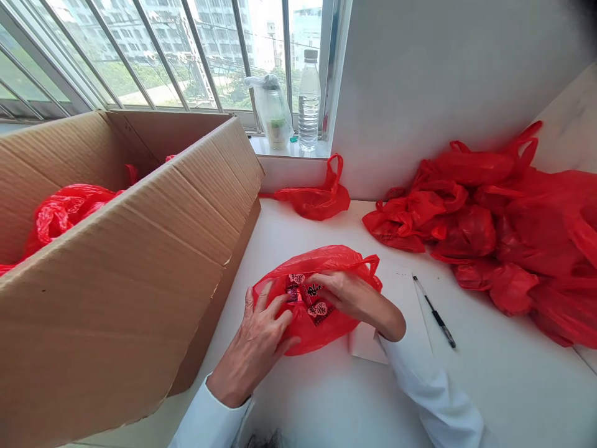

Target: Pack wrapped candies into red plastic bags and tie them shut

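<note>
Red plastic bag (pixel 317 333) sits mid-frame on the counter (pixel 303 398), left hand (pixel 262 330) spread over it, right hand (pixel 344 292) curled by the printed packets (pixel 318 310) inside, can't really tell if it's pinching one tbh

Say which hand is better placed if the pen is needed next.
Likely the right hand: it is nearer the pen, right of the open bag. The left hand is at that bag's left side.

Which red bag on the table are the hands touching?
The red bag with printed packets showing inside: left hand and right hand both touch it, but not the bag below the windowsill or the heap.
</note>
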Demonstrator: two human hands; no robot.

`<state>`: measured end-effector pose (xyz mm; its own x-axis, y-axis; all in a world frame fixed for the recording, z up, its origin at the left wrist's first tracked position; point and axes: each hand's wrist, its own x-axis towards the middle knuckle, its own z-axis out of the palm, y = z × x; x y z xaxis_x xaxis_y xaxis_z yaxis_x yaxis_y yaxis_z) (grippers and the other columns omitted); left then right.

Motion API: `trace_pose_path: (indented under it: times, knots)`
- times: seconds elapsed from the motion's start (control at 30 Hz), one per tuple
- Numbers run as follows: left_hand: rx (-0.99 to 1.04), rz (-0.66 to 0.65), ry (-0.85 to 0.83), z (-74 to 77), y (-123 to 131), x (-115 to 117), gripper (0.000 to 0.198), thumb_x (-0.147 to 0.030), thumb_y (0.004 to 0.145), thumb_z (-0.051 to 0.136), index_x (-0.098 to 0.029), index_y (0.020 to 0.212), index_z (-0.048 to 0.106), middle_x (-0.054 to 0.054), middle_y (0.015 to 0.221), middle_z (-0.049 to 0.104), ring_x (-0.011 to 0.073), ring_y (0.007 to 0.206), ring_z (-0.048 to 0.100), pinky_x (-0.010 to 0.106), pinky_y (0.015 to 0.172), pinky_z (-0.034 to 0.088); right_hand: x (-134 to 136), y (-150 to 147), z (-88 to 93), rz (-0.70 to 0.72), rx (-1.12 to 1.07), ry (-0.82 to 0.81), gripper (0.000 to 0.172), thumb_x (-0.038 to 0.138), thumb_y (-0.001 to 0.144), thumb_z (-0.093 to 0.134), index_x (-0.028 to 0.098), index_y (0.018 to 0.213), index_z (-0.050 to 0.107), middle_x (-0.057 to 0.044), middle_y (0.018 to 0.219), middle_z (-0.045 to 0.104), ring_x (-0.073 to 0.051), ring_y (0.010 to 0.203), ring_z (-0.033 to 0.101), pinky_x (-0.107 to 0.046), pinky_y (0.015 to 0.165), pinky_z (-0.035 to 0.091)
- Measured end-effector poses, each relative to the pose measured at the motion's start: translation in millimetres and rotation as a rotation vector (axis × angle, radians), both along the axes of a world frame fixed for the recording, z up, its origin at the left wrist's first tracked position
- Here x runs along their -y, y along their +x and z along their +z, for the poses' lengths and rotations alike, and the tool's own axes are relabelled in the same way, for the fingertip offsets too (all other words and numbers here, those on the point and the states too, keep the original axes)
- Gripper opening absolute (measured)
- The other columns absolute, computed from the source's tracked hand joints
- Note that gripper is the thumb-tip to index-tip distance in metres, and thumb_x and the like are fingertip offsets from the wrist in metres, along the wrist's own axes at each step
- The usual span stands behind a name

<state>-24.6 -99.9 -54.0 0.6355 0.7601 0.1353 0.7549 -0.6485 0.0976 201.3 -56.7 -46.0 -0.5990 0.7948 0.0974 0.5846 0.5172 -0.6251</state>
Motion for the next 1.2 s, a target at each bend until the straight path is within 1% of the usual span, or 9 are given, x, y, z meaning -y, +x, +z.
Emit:
trace_pose_path:
  times: [0.1,0.23,0.43,0.6,0.73,0.87,0.9,1.03,1.2]
  knots:
    - [0.069,-0.086,-0.106,14.7,-6,4,0.012,-0.025,0.091,0.054,-0.02,0.08,0.053,0.002,0.096,0.067,0.0284,0.111,0.056,0.061,0.101,0.035,3,8,16.1,0.027,-0.068,0.06,0.035,0.01,0.092,0.043,0.023,0.12,0.058,-0.003,0.119,0.064,-0.015,0.109,0.058,-0.029,0.094,0.047]
    - [0.257,-0.151,-0.012,27.5,-13,11,0.012,-0.013,0.092,0.051,-0.024,0.095,0.057,0.0,0.105,0.064,0.0195,0.117,0.051,0.048,0.112,0.024,6,14,25.3,-0.103,-0.096,0.11,0.029,0.019,0.097,0.04,0.022,0.115,0.062,-0.006,0.114,0.065,-0.018,0.105,0.059,-0.032,0.09,0.047]
    - [0.422,-0.155,0.19,25.5,-3,18,0.032,0.002,0.083,0.055,-0.025,0.097,0.065,0.006,0.135,0.048,0.034,0.136,0.028,0.055,0.105,0.035,20,-15,30.0,0.04,-0.294,-0.249,0.035,0.041,0.1,0.035,0.023,0.117,0.059,-0.001,0.093,0.067,-0.013,0.079,0.06,-0.026,0.072,0.046]
    - [0.519,-0.099,0.263,23.3,2,24,0.032,0.006,0.079,0.055,-0.023,0.089,0.064,0.008,0.138,0.043,0.0378,0.136,0.027,0.056,0.1,0.039,25,-26,29.1,0.096,-0.513,-0.421,0.021,0.033,0.091,0.056,0.018,0.103,0.064,0.003,0.077,0.061,-0.01,0.068,0.055,-0.022,0.061,0.044]
    - [0.673,-0.011,0.205,28.5,2,32,0.029,-0.007,0.08,0.06,-0.019,0.106,0.053,0.015,0.137,0.044,0.0358,0.133,0.035,0.057,0.103,0.037,34,-18,46.1,-0.105,-0.596,-0.337,0.021,0.028,0.088,0.06,0.02,0.107,0.063,-0.001,0.094,0.066,-0.013,0.081,0.06,-0.026,0.073,0.049]
    - [0.758,0.085,0.144,23.0,17,31,0.093,-0.047,0.073,0.074,-0.012,0.143,0.025,0.023,0.147,0.03,0.0388,0.136,0.03,0.058,0.107,0.033,58,-29,70.4,-0.001,-0.641,-0.256,0.027,0.02,0.087,0.062,0.022,0.114,0.06,-0.001,0.102,0.068,-0.011,0.091,0.064,-0.022,0.08,0.051]
    - [0.784,0.127,0.157,17.3,22,29,0.091,-0.049,0.075,0.071,-0.015,0.145,0.024,0.021,0.149,0.029,0.0375,0.137,0.03,0.057,0.107,0.035,65,-36,73.6,0.059,-0.632,-0.232,0.029,0.018,0.087,0.061,0.02,0.116,0.059,-0.002,0.103,0.068,-0.011,0.093,0.064,-0.021,0.083,0.051]
    - [1.023,0.377,0.252,-7.1,29,19,0.033,-0.038,0.091,0.048,-0.03,0.123,0.051,0.008,0.134,0.052,0.0269,0.126,0.047,0.049,0.102,0.04,86,-59,74.3,0.218,-0.467,0.043,0.028,0.017,0.093,0.052,0.015,0.12,0.057,-0.006,0.118,0.066,-0.011,0.106,0.06,-0.019,0.097,0.045]
    - [1.028,0.475,0.063,5.8,15,34,0.033,-0.046,0.092,0.041,-0.028,0.117,0.054,0.006,0.139,0.046,0.0286,0.13,0.041,0.049,0.103,0.038,89,-49,74.9,0.154,-0.319,0.277,0.027,0.019,0.099,0.038,0.021,0.117,0.058,-0.002,0.121,0.064,-0.009,0.104,0.061,-0.019,0.092,0.047]
